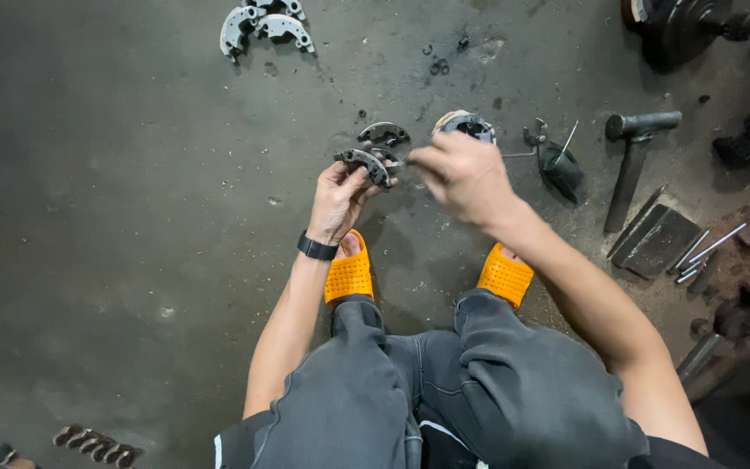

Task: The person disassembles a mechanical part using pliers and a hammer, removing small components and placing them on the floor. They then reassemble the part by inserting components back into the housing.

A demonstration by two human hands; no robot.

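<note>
The left hand (338, 198) grips a curved metal shoe (363, 164); the right hand (460, 174) pinches something small at its end, too blurred to tell. Another shoe (384, 134) lies just beyond, suggesting work partway; the hammer (634, 156) lies well right.

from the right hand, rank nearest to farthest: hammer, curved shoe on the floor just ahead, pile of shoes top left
1. Curved shoe, on the floor just ahead of the right hand.
2. Hammer, off to the right.
3. Pile of shoes, far top left.
</note>
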